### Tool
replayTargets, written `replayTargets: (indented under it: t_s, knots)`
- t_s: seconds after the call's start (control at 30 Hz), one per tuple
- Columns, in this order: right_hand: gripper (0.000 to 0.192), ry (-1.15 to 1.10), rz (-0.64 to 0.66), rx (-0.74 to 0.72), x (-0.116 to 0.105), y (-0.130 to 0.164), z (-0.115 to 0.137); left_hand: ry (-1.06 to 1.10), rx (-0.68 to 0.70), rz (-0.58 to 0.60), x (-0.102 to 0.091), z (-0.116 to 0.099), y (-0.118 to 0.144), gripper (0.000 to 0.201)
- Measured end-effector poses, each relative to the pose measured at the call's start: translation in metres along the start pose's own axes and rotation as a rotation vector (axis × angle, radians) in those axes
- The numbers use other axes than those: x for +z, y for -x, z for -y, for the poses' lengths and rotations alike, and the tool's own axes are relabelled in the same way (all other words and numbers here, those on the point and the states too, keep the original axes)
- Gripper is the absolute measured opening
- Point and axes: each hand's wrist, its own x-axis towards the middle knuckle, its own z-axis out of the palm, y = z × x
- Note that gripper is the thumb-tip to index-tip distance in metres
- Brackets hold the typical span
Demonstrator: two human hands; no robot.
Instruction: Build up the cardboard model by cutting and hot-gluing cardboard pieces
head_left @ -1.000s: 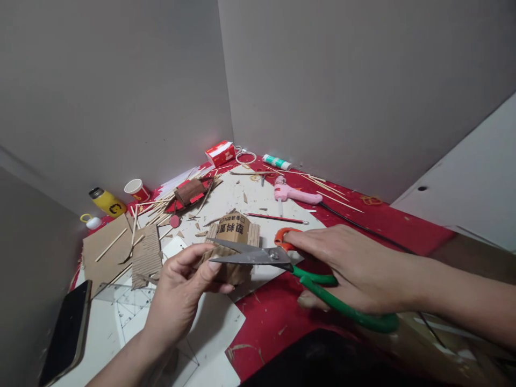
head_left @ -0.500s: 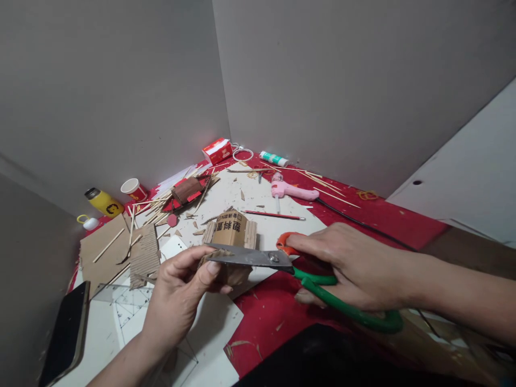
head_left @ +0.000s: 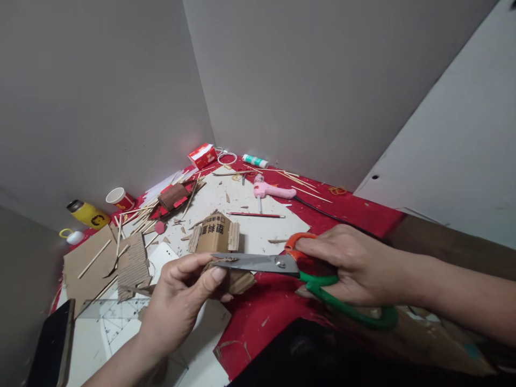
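My right hand (head_left: 350, 263) grips scissors (head_left: 258, 262) with one orange and one green handle loop. Their blades point left and sit slightly apart, with a small scrap of cardboard (head_left: 220, 262) between them near the tips. Pinched between the thumb and forefinger of my left hand (head_left: 183, 295) is that same scrap. Just behind the blades stands a folded cardboard form (head_left: 215, 231) with dark printed characters and corrugated side flaps; the blades and my left fingers cover its lower part.
A pink glue gun (head_left: 274, 190), a red pencil (head_left: 256, 215) and cardboard bits lie beyond my hands. At left are a corrugated piece (head_left: 133, 266), a phone (head_left: 50, 344), a yellow bottle (head_left: 88, 214), a paper cup (head_left: 120, 199), wooden sticks and a small brown-and-red model (head_left: 175, 198).
The scissor blades have drawn closer together on the cardboard scrap. The camera view has turned a little to the right, so the table items appear shifted left.
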Motion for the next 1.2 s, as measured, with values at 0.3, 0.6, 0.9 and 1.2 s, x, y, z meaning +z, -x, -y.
replayTargets:
  t_s: [0.3, 0.6, 0.9, 1.2]
  knots:
    - [0.033, 0.069, -0.144, 0.091, 0.002, 0.032, -0.016, -0.193, -0.115, 0.065, -0.001, -0.016, -0.011, 0.017]
    - [0.050, 0.623, 0.040, 0.464, 0.009, 0.038, -0.043, -0.330, 0.016, -0.343, -0.069, -0.016, 0.014, 0.018]
    - [0.046, 0.521, 0.175, 0.586, 0.023, 0.038, -0.050, -0.985, 0.611, -0.106, -0.060, 0.011, 0.003, 0.024]
    - [0.038, 0.385, 0.194, 0.600, 0.022, 0.033, -0.045, -1.088, 0.756, 0.127, -0.061, 0.007, -0.014, 0.020]
